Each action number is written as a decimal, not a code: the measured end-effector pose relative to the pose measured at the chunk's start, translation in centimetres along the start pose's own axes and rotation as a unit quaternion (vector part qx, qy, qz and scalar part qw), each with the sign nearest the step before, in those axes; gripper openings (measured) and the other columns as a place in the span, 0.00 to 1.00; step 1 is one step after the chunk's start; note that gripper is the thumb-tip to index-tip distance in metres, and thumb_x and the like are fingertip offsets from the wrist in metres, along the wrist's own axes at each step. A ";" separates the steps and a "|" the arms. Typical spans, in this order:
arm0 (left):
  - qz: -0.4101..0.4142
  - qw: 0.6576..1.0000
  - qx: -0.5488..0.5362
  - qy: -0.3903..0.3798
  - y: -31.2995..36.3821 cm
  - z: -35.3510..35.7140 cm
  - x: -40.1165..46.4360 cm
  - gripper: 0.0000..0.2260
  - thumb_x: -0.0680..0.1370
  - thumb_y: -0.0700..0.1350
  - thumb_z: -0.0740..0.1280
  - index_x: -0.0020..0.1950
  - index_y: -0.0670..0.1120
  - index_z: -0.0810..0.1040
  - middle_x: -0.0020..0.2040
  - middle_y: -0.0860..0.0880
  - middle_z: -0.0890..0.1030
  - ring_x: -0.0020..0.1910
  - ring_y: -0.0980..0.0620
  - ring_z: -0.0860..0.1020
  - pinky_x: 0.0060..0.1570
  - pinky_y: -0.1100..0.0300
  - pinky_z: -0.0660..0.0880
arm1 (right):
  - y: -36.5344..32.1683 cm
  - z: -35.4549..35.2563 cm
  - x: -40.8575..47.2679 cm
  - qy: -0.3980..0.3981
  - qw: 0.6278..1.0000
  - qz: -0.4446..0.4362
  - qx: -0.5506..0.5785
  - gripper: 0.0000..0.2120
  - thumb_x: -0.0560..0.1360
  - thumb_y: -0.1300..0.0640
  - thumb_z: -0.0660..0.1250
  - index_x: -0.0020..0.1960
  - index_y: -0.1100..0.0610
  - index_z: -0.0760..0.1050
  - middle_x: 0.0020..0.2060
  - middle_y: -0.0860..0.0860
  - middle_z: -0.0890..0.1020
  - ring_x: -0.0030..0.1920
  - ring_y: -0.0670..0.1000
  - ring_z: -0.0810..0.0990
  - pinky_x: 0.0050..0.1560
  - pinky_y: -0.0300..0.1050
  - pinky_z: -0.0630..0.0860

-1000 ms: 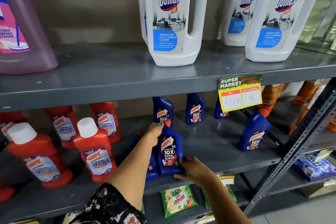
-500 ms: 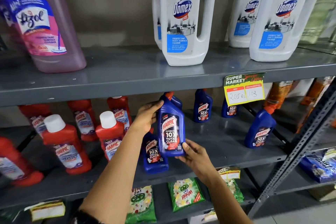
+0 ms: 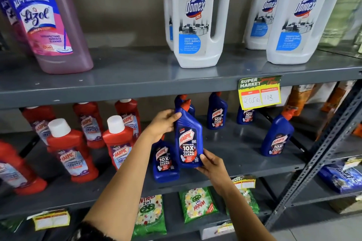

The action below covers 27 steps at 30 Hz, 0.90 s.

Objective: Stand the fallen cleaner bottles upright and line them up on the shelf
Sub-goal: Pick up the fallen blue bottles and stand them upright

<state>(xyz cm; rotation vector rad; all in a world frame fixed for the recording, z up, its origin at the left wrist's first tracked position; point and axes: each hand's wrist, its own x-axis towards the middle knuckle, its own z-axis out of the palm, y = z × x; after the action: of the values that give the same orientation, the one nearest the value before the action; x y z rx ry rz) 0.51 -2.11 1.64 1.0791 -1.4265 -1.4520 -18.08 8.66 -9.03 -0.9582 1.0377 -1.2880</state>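
I hold a blue Harpic bottle [image 3: 189, 141] with a red cap upright just above the middle shelf [image 3: 241, 154]. My left hand [image 3: 163, 123] grips its shoulder and neck from the left. My right hand [image 3: 210, 161] cups its bottom right corner. A second blue Harpic bottle [image 3: 164, 161] stands on the shelf right beside it, on its left. More blue bottles stand upright behind: one [image 3: 217, 113] at the back, one [image 3: 245, 115] partly hidden by the price tag, and one [image 3: 277, 137] to the right.
Several red Harpic bathroom cleaner bottles [image 3: 73, 152] stand on the shelf's left half. White Domex jugs [image 3: 196, 17] and a pink Lizol bottle [image 3: 49, 21] fill the upper shelf. A yellow price tag [image 3: 259, 93] hangs from its edge. Green Wheel packets [image 3: 196, 203] lie below. A slanted metal brace [image 3: 321, 152] crosses at right.
Both hands have lifted the blue bottle from near the shelf front up and slightly back, standing it more upright. The view has also tilted up and to the left.
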 end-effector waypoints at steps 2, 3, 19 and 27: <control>-0.015 0.999 0.038 -0.018 -0.3 2.0 0.5 0.07 0.79 0.47 0.65 0.56 0.51 0.72 0.51 0.54 0.80 0.50 0.53 0.80 0.43 0.59 0.77 | 0.1 -1.5 0.4 0.034 0.999 0.005 -0.026 0.11 0.80 0.59 0.60 0.60 0.54 0.75 0.50 0.50 0.84 0.49 0.46 0.84 0.42 0.37 0.82; -0.013 0.999 0.045 -0.019 -0.6 3.2 0.8 0.07 0.79 0.47 0.64 0.56 0.53 0.72 0.52 0.55 0.78 0.52 0.53 0.78 0.41 0.60 0.76 | 0.0 -2.4 0.6 0.048 0.998 0.005 -0.037 0.11 0.80 0.61 0.58 0.59 0.54 0.75 0.49 0.49 0.84 0.47 0.44 0.84 0.41 0.36 0.81; 0.114 0.976 0.178 0.062 -3.5 16.7 5.4 0.16 0.79 0.45 0.64 0.65 0.41 0.71 0.61 0.41 0.79 0.59 0.43 0.78 0.55 0.47 0.78 | -0.9 -13.1 5.3 0.177 0.977 -0.018 -0.115 0.17 0.76 0.71 0.59 0.63 0.61 0.75 0.55 0.57 0.82 0.53 0.53 0.81 0.55 0.50 0.78; 0.100 0.977 0.185 0.037 -3.9 17.7 6.0 0.18 0.78 0.46 0.65 0.67 0.44 0.70 0.64 0.44 0.78 0.60 0.48 0.77 0.52 0.60 0.72 | -0.4 -14.0 5.6 0.189 0.976 -0.004 -0.111 0.21 0.75 0.72 0.59 0.66 0.60 0.72 0.58 0.58 0.81 0.58 0.55 0.79 0.60 0.53 0.76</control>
<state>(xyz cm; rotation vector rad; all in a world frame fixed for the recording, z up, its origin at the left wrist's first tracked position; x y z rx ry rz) -18.12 -2.32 -2.60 1.1599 -1.7400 -1.0179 -31.68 3.30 -12.83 -0.9007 1.4990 -1.4153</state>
